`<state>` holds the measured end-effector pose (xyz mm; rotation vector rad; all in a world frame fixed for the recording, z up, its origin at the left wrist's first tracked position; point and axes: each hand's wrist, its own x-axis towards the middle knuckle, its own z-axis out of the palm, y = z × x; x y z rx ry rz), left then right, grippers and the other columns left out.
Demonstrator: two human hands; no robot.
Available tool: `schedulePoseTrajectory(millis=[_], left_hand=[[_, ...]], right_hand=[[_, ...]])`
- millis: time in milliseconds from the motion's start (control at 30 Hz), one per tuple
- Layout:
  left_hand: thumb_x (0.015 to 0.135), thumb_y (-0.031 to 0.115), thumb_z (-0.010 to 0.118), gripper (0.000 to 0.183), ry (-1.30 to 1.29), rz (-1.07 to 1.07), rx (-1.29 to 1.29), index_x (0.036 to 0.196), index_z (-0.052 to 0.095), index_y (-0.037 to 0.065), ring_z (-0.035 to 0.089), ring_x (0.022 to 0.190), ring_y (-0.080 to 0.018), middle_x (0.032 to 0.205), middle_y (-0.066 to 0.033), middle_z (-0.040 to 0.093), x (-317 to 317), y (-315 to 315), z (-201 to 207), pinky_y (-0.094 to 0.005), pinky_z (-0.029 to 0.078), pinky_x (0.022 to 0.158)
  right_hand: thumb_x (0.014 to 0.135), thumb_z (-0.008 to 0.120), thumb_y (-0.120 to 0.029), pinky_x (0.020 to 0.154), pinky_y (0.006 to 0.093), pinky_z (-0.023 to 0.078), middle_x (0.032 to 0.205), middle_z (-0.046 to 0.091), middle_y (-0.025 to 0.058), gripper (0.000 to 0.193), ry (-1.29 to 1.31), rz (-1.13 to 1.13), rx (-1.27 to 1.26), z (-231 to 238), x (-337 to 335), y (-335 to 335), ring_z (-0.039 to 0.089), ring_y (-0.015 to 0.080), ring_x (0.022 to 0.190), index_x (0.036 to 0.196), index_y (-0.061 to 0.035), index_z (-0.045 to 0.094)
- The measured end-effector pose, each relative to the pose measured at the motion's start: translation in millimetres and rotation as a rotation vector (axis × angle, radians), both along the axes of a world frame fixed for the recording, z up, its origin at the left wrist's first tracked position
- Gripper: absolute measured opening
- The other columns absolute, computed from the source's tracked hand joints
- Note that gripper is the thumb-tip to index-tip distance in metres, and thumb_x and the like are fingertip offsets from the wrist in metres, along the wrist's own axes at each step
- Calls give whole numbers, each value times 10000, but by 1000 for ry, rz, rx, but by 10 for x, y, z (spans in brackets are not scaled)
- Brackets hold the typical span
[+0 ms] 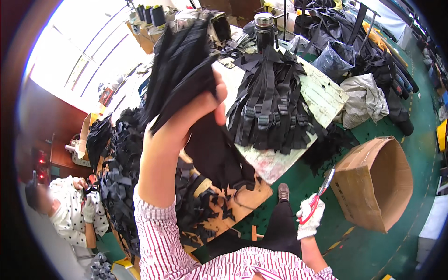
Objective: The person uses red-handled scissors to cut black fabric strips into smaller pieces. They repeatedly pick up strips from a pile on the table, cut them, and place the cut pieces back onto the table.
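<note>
My bare left hand (203, 105) is raised over the table, its fingers closed round a bundle of black fabric strips (179, 70) blurred by motion. Low on the right, beside my leg, my right hand (310, 217) in a white glove grips red-handled scissors (325, 184), blades pointing up and away. Below my left hand, black cloth (214, 156) lies across the table (249, 203). Beyond it, black webbing straps with buckles (270, 105) are heaped on a pale, stained board (324, 95).
Black fabric pieces (121, 172) pile up at left, near a seated co-worker in a dotted top (70, 205). An open cardboard box (359, 186) stands on the green floor at right. A flask (264, 32), thread spools (157, 16) and a pale sack (364, 100) are farther off.
</note>
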<state>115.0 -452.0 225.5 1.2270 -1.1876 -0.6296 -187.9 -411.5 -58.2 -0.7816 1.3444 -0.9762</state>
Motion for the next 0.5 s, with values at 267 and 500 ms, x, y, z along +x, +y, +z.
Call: schedulePoseTrajectory(millis=[267,500], left_hand=[[729,168,729,181,222,102,581,832,658,38,543,504,-118,652,-40,616,927,-2674,-1173,-245,407,462],[545,220,795,469,-94,670,484,893,625,-44,654,724,-243,791,-150,668,2088,-3427,-2975,-319,515,704]], right_hand=[[784,605,-28,357,204,392,782,483,17,326,44,-108,185,-74,-143,-617,468,87,409,1044,-90,418],[772,588,-2,352,199,409,815,478,23,321,66,-54,288,-34,-483,-1205,457,87,402,1031,-90,421]])
